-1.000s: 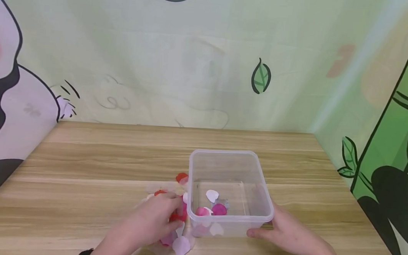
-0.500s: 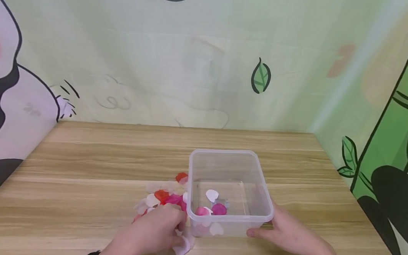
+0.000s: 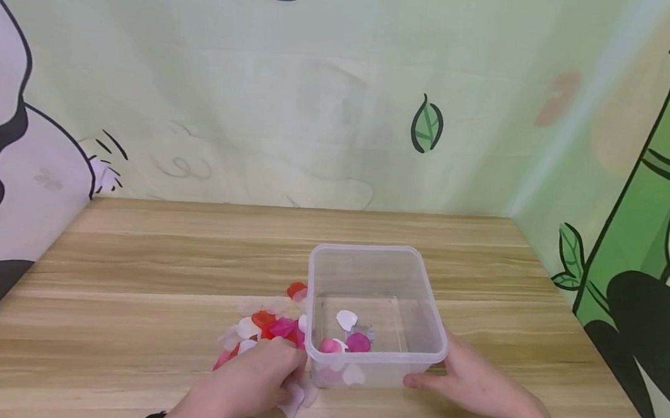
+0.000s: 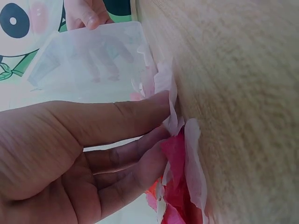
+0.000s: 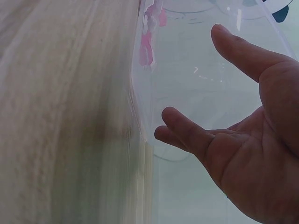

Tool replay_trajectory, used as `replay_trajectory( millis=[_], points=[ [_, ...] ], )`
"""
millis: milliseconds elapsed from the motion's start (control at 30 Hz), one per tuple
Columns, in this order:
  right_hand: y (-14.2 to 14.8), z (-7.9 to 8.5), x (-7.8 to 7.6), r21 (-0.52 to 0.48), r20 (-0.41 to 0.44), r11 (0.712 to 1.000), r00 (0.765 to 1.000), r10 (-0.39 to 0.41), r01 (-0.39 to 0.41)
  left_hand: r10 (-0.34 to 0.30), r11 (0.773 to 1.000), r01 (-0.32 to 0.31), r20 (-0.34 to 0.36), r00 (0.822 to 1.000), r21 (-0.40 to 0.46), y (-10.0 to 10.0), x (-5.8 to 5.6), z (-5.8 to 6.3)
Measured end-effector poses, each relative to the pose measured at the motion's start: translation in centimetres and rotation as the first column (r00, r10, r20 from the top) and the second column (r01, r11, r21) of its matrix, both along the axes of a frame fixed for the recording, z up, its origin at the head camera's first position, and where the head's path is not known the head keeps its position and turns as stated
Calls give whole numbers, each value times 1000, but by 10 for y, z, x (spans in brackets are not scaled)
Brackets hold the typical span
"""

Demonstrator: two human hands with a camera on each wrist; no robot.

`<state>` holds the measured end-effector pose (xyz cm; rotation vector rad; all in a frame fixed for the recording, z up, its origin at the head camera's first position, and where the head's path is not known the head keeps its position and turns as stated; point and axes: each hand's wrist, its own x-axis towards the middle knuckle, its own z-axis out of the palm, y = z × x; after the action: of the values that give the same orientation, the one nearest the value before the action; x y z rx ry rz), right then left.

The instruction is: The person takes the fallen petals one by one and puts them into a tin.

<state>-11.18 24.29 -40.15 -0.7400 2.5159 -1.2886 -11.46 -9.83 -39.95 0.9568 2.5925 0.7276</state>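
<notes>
My left hand point(image 3: 252, 375) is low over a pile of fabric-like flower petals point(image 3: 282, 327) at the left of a clear plastic box. Between its thumb and fingers, a pale petal point(image 4: 173, 109) is pinched in the left wrist view, with a deep pink petal point(image 4: 175, 156) just below. The clear box point(image 3: 375, 357) stands upright without a lid. Inside it lie a white petal point(image 3: 346, 320), a magenta petal point(image 3: 359, 343) and some paler ones. My right hand point(image 3: 479, 381) rests against the box's near right corner, fingers spread along its side and thumb at the front.
Red petals point(image 3: 296, 290) lie by the box's far left side, and pale petals point(image 3: 293, 399) lie near its front left corner. The wooden table point(image 3: 139, 255) meets a printed cloth backdrop point(image 3: 232, 102) at the back and sides.
My left hand has moved slightly nearer and right, lower over the pile, uncovering red, white and magenta petals behind it. The right hand and the box have stayed in place.
</notes>
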Motion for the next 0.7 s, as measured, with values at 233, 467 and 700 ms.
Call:
replay_trajectory(
  millis=[233, 467, 700],
  points=[
    [-1, 1, 0, -11, 32, 1000, 999, -1, 1, -5, 1000, 5, -28, 1000, -1, 0, 1, -1],
    [-1, 0, 1, 1, 18, 1000, 1000, 3, -3, -2, 999, 1, -11, 1000, -45, -1, 1, 0],
    [-1, 0, 0, -3, 14, 1000, 1000, 4, -4, -19, 1000, 19, -34, 999, -19, -2, 1, 3]
  ],
)
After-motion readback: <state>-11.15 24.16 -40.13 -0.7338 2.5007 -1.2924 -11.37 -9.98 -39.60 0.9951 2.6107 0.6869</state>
